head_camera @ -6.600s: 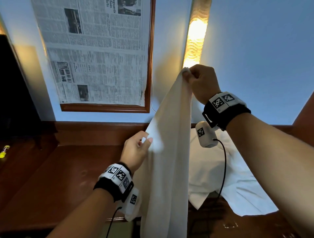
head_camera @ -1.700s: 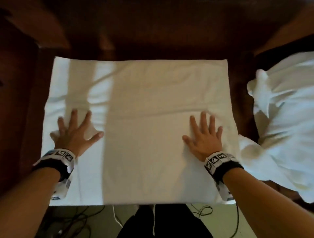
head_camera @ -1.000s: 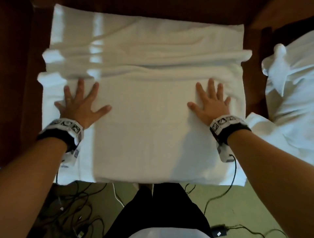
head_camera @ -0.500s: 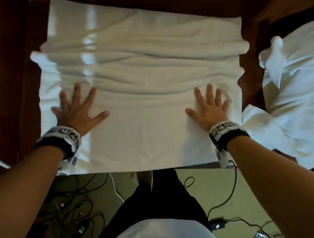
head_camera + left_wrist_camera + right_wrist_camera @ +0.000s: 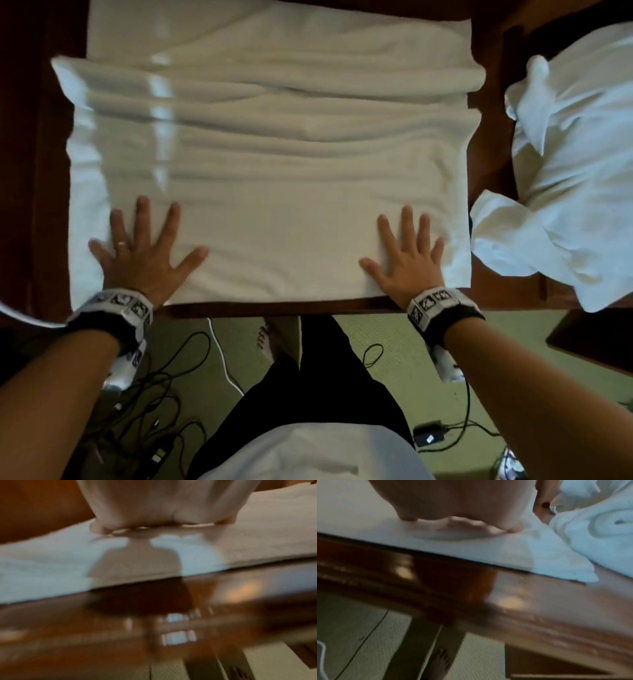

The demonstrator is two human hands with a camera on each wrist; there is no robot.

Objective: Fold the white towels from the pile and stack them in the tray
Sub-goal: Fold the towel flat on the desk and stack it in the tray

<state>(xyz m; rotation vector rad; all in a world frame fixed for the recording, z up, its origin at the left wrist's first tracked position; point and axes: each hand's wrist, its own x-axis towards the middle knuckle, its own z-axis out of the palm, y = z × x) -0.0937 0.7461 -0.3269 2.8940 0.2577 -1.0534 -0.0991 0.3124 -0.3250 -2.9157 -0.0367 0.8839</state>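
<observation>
- From the head view, a white towel (image 5: 274, 192) lies spread on a dark wooden table (image 5: 274, 310), its near hem just inside the table's front edge and its far half bunched into long ridges running side to side.
- The left hand (image 5: 142, 257) lies flat on the towel near its near-left corner, fingers straight and fanned apart, a ring on one finger.
- The right hand (image 5: 407, 260) lies flat on the towel near its near-right corner, fingers straight and slightly parted, thumb out toward the towel's middle.
- Right of the towel sits the pile of white towels (image 5: 575, 171), crumpled; one loose flap of it reaches the spread towel's right edge.
- Below the table's front edge are green floor, tangled cables (image 5: 154, 394) and the person's dark trousers and bare foot.
- From the left wrist view, blurred, the heel of the left hand (image 5: 163, 507) presses on the towel (image 5: 51, 563), which ends just short of the glossy table (image 5: 102, 622) edge. I cannot make out the fingers here.
- From the right wrist view, also blurred, the right hand (image 5: 453, 507) bears down on the towel (image 5: 488, 547) close to its near-right corner; the pile (image 5: 599, 527) lies just beside that corner, on the table (image 5: 539, 595). Fingers are hidden here too.
</observation>
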